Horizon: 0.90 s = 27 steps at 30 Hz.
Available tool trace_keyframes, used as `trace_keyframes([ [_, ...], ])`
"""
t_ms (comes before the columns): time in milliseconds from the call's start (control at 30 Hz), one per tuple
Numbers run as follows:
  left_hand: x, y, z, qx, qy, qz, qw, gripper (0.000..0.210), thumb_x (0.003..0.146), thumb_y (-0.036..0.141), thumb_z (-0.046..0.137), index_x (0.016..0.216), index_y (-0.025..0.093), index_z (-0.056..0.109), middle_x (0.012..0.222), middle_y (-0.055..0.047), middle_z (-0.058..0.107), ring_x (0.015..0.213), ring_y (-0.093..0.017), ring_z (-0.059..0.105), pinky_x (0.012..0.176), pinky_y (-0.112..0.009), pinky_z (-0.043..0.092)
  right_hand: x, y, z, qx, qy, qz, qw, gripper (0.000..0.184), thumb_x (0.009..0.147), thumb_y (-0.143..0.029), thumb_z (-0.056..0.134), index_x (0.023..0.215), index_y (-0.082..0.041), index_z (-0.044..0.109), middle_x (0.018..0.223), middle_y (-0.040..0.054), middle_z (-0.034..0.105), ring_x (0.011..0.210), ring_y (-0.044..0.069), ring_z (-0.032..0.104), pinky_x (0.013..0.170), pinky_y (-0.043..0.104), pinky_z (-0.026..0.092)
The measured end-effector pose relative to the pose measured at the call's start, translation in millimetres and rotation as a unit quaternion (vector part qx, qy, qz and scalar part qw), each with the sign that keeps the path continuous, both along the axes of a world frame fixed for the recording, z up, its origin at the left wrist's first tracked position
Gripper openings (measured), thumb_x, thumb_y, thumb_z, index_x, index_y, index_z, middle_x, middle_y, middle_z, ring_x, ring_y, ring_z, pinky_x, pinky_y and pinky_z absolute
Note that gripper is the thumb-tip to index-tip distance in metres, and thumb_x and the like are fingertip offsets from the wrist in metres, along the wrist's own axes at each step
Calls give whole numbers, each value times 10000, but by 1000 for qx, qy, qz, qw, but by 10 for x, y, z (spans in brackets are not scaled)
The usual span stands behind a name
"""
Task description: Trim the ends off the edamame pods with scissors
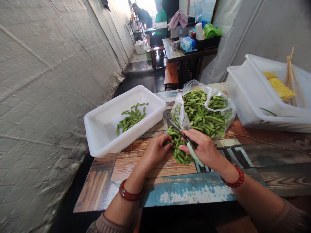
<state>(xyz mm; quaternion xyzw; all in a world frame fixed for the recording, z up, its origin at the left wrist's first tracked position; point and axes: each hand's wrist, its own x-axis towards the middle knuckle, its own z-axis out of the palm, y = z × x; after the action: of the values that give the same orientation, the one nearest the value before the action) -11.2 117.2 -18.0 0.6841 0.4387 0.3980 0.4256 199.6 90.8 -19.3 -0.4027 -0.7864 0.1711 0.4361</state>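
Note:
My right hand [204, 147] is wrapped round a pair of scissors [179, 129] with dark blades and a pale green handle, pointing up and left. Beneath the blades lies a small pile of green edamame pods [181, 157] on the table. At the pile's left edge, my left hand [159, 145] has its fingers curled in, pinching at a pod that is mostly hidden. Just behind the pile, a clear plastic bag [178, 111] stands open, full of edamame pods [204, 111]. To the left, a white plastic tub [102, 142] holds some loose pods [132, 118].
White bins [250, 113] at the right hold yellow noodle-like blocks [279, 87] and wooden sticks [289, 72]. The patchwork wooden table [136, 165] ends near the left wall. Further back are a bench [171, 72], another laden table [172, 56] and two people.

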Motion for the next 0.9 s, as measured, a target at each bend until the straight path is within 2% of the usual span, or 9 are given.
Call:
trace_keyframes([
  [67, -4, -16, 85, -51, -60, 21, 997, 65, 698, 192, 781, 739, 182, 732, 740, -33, 639, 685, -154, 540, 603, -222, 407, 1, 5, -6, 3, 1, -1, 1000, 387, 876, -320, 671, 1234, -192, 599, 948, 78, 669, 877, 216, 661, 798, 354, 577],
  [133, -26, -38, 164, -117, -98, 27, 988, 146, 742, 283, 764, 806, 158, 725, 718, -17, 627, 568, -102, 497, 505, -196, 369, 0, 7, -7, 7, 0, -4, 1000, 386, 874, -313, 675, 1232, -193, 600, 941, 76, 675, 879, 216, 663, 798, 351, 578],
  [200, -51, -59, 213, -176, -134, 17, 975, 228, 774, 353, 740, 861, 146, 702, 700, -5, 630, 475, -60, 440, 430, -175, 305, -1, 6, -8, 7, -3, -6, 1000, 388, 872, -313, 679, 1230, -185, 600, 938, 78, 678, 876, 214, 664, 797, 346, 576],
  [300, -61, -78, 233, -220, -203, -10, 954, 270, 792, 391, 722, 878, 144, 655, 799, -44, 695, 459, -50, 475, 392, -161, 290, -1, 1, -18, 1, -7, 0, 1000, 386, 875, -318, 675, 1227, -181, 600, 942, 79, 675, 863, 208, 663, 783, 337, 576],
  [367, -51, -82, 229, -224, -242, -21, 944, 266, 800, 385, 718, 879, 143, 635, 837, -62, 712, 472, -59, 513, 383, -158, 316, 0, -1, -27, -1, -8, 5, 1000, 381, 876, -317, 672, 1226, -186, 601, 943, 75, 671, 853, 203, 662, 776, 335, 576],
  [467, -36, -84, 224, -224, -267, -18, 937, 263, 784, 356, 742, 888, 137, 640, 769, -46, 701, 468, -63, 523, 373, -148, 326, 1, -8, -28, -8, -13, 10, 1000, 398, 865, -303, 685, 1237, -197, 593, 951, 69, 662, 850, 200, 661, 774, 333, 577],
  [667, -50, -95, 208, -225, -255, -7, 940, 258, 736, 328, 794, 856, 132, 676, 739, -45, 704, 467, -59, 525, 394, -147, 319, -17, -59, 36, -57, -58, 23, 996, 540, 781, -260, 767, 1282, -233, 567, 1038, 67, 641, 742, 175, 633, 690, 323, 582],
  [800, -61, -98, 174, -209, -242, 0, 947, 270, 721, 337, 810, 865, 137, 702, 713, -46, 704, 488, -68, 523, 429, -163, 362, -33, -75, 48, -55, -81, 37, 994, 630, 740, -233, 796, 1314, -241, 539, 1120, 84, 628, 920, 227, 650, 806, 371, 583],
  [900, -53, -100, 157, -197, -231, 0, 953, 277, 713, 341, 815, 872, 136, 718, 711, -50, 702, 518, -88, 540, 443, -179, 392, -37, -71, 38, -51, -87, 36, 994, 636, 742, -225, 793, 1322, -234, 531, 1130, 91, 626, 966, 245, 649, 839, 391, 576],
])
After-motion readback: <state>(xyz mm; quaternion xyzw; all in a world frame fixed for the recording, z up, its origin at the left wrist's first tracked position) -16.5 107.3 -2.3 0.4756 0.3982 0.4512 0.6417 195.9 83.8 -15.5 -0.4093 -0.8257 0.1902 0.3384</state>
